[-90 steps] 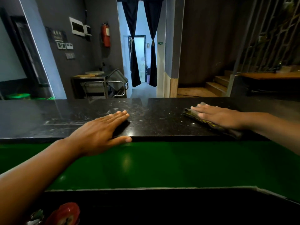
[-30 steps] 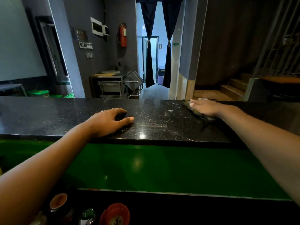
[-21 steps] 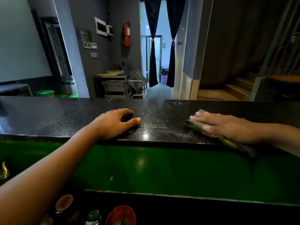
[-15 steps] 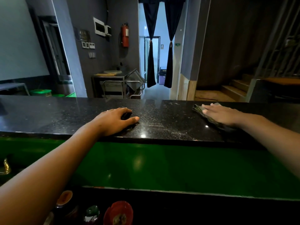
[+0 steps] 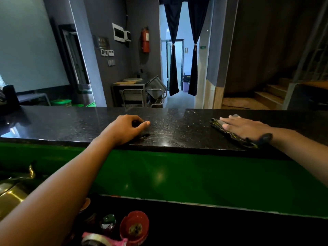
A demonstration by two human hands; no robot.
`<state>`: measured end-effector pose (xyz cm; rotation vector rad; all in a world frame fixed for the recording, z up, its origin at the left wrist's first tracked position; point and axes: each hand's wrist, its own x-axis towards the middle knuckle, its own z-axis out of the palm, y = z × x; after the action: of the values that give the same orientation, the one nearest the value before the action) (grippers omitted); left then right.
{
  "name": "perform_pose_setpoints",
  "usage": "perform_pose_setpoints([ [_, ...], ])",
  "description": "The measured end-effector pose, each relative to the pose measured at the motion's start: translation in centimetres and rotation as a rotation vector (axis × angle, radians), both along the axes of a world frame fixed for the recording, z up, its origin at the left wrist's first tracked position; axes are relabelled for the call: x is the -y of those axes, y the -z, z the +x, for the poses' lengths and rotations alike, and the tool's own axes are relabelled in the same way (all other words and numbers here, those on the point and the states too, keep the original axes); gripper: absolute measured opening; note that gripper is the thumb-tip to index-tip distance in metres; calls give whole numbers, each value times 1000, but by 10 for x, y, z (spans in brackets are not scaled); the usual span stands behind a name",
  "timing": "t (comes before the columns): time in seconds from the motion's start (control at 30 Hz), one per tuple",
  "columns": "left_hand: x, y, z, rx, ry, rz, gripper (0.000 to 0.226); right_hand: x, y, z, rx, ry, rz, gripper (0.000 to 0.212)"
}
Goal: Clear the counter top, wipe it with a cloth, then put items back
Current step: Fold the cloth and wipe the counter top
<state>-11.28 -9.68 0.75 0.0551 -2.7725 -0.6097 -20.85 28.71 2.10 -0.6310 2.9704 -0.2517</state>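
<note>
Below the counter's near edge, a red bowl and small jars sit on a lower shelf, likely items taken off the top and waiting to go back. Above the green front panel, the black stone counter top carries both of the person's hands. Left hand rests near the front edge, fingers curled under and thumb stretched forward, holding nothing that shows, where three seconds ago it lay flat. Right hand presses the dark folded cloth flat against the stone with straight fingers; half a second ago hand and cloth lay closer to the far edge, and they have since swept back toward the front and further right, another pass in a back-and-forth stroke. A wet sheen and faint streaks mark the stone between the hands, so wiping appears well under way but the right end is likely unfinished; returning the items comes later. Beyond, a steel trolley, a red fire extinguisher and a curtained doorway.
</note>
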Motion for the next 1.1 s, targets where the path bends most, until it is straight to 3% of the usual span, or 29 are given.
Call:
perform_pose_setpoints([
  [0.1,-2,-1,3,10,-7,-1,65,42,2,-9,-48,12,20,60],
  [0.23,-2,-1,3,-31,-11,-1,72,89,7,38,-101,-340,26,59],
  [0.37,2,0,-1,-15,22,11,63,54,9,68,-78,-537,-8,67],
  [0.5,0,1,-1,-29,39,29,65,13,-1,35,16,-271,-24,63],
  [0.63,2,1,-5,-27,51,13,72,33,-2,-23,13,-16,31,96],
  [0.67,2,1,-5,-25,50,18,75,46,-1,-26,4,21,32,85],
  [0.77,1,1,-3,-39,64,18,78,93,2,3,-26,-91,9,61],
  [0.87,4,2,-1,-52,64,25,76,105,8,53,-57,-381,12,65],
  [0.93,5,2,-1,-66,71,34,76,80,7,69,-27,-457,-10,68],
  [1.1,4,4,-3,-67,89,41,70,26,2,25,53,-188,-49,70],
])
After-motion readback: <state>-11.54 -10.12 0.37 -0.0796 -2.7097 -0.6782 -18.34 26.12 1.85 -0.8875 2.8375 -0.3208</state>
